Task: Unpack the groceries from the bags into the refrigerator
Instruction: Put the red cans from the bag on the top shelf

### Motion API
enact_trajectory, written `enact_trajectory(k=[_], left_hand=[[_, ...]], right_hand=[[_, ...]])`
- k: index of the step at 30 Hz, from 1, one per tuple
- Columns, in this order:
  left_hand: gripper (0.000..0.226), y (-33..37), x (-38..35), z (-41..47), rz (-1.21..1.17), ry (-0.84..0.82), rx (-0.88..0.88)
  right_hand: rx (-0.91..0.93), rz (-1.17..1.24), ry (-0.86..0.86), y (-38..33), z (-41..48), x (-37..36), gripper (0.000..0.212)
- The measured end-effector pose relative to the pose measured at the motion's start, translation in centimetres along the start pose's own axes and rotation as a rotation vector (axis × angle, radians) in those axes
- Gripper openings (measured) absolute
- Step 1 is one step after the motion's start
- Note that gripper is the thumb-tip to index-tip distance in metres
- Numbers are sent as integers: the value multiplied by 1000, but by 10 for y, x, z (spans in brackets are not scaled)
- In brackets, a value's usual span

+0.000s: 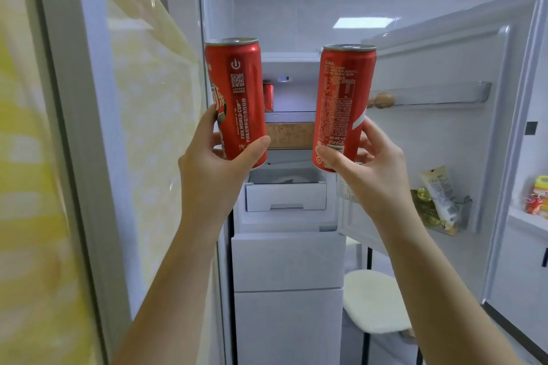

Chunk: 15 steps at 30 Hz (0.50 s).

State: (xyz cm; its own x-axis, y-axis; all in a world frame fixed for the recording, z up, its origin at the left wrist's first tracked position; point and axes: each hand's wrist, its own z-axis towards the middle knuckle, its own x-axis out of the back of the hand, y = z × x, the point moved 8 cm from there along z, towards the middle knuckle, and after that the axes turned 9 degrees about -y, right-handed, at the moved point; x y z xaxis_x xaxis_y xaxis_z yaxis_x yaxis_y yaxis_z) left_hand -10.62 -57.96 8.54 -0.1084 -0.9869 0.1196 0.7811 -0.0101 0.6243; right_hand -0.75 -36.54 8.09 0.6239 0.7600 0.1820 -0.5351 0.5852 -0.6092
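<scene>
Red aluminium fills both my hands: a tall slim red soda can with a printed code square (pixel 237 98) sits in my left hand (pixel 213 169), and a second tall slim red soda can with white nutrition text (pixel 344 107) sits in my right hand (pixel 367 169). Each hand is closed round the lower part of its can, thumb in front, fingers wrapped behind, so the top halves stand free. I judge that low grip suits sliding them base-first onto a shelf without my knuckles meeting the shelf above.

Both cans are upright, lids up, raised side by side but well apart, in front of the open white refrigerator (pixel 284 261). Through the gap between them I see the lit upper shelf (pixel 289 112), where another small red can (pixel 268 96) already stands at the back left. I take that as the reason I hold the pair at this height: they belong beside it.

Neither can touches the shelf yet; both are on my side of its edge, the left one nearer the cabinet wall. To my right the open door's clear upper rack (pixel 430 96) holds a brown egg (pixel 382 100), and the lower door bin (pixel 444 210) holds packets, so I think the door is the poorer spot.
</scene>
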Motion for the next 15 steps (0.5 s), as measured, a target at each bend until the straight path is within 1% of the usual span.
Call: enact_trajectory(k=[6, 12, 15], left_hand=[[70, -29, -20, 29, 0, 8, 18], [68, -70, -50, 61, 78, 32, 18], [64, -87, -70, 82, 81, 59, 16]], right_hand=[[1, 54, -15, 24, 34, -7, 37], [8, 66, -40, 76, 72, -9, 39], [7, 83, -51, 104, 98, -6, 39]])
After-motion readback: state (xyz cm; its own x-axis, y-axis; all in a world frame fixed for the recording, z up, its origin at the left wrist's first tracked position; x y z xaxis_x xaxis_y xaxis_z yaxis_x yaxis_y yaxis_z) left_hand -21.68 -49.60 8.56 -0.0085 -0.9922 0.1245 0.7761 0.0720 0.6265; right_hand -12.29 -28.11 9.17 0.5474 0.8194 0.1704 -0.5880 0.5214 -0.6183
